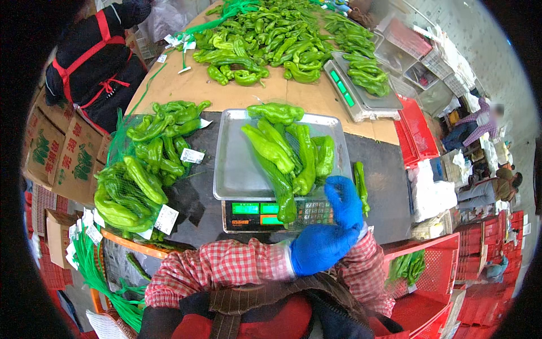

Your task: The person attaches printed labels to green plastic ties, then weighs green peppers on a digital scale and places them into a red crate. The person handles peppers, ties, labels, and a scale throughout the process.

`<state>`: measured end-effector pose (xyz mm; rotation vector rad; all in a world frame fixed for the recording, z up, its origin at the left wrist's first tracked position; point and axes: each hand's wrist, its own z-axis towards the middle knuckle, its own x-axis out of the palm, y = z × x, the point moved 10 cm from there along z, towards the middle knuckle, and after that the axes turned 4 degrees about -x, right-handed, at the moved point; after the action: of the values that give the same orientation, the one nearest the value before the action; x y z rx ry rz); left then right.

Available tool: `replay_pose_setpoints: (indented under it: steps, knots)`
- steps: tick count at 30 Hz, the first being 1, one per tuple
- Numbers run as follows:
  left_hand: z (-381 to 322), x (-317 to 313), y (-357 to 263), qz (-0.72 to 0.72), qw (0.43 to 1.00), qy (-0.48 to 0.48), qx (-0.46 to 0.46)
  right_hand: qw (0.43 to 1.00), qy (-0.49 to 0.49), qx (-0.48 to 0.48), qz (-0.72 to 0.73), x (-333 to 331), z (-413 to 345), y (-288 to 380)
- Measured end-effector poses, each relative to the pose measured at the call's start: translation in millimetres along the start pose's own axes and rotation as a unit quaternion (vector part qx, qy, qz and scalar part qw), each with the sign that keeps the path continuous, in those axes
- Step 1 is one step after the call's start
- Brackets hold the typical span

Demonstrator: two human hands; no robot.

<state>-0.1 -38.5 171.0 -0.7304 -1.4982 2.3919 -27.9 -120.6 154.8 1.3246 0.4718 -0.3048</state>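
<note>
Green peppers (271,148) in a fine green net bag lie on the steel pan (233,169) of a digital scale. One pepper hangs over the scale's lit display and keypad (313,210). My right hand (345,203), in a blue glove, is curled at the bag's near right end, where netting meets the fingers. Just below it, my left hand (317,250), also blue-gloved, is bent in against the right wrist. Its fingertips are hidden, so its grip does not show. A loose green pepper (360,186) lies right of the scale.
Filled net bags (127,199) with white tags lie left. A pepper pile (271,34) and a second scale (345,91) are beyond. Empty green nets (101,275) hang at lower left. A red crate (423,292) stands at lower right. A person in dark clothes (93,59) is at upper left.
</note>
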Motion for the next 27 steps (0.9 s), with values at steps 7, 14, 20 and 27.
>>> replay_pose_setpoints:
  steps: [7, 14, 20, 27]
  knots:
    - [8.5, -22.5, -40.6, -0.171, 0.977, -0.112, 0.064, 0.873, 0.035, 0.018, 0.486, 21.7, 23.2, 23.2]
    - [-9.4, -63.2, -52.9, 0.159, 0.978, -0.077, 0.108, 0.956, 0.046, -0.19, -0.219, 9.2, 26.3, 40.0]
    - [-27.9, -173.2, 15.0, 0.344, 0.896, -0.272, -0.068, 0.975, 0.131, 0.155, -0.088, 18.0, -55.0, -26.9]
    - [19.1, -152.2, 33.7, 0.446, 0.88, -0.137, -0.095, 0.93, 0.084, 0.202, 0.297, 83.2, -49.1, -42.0]
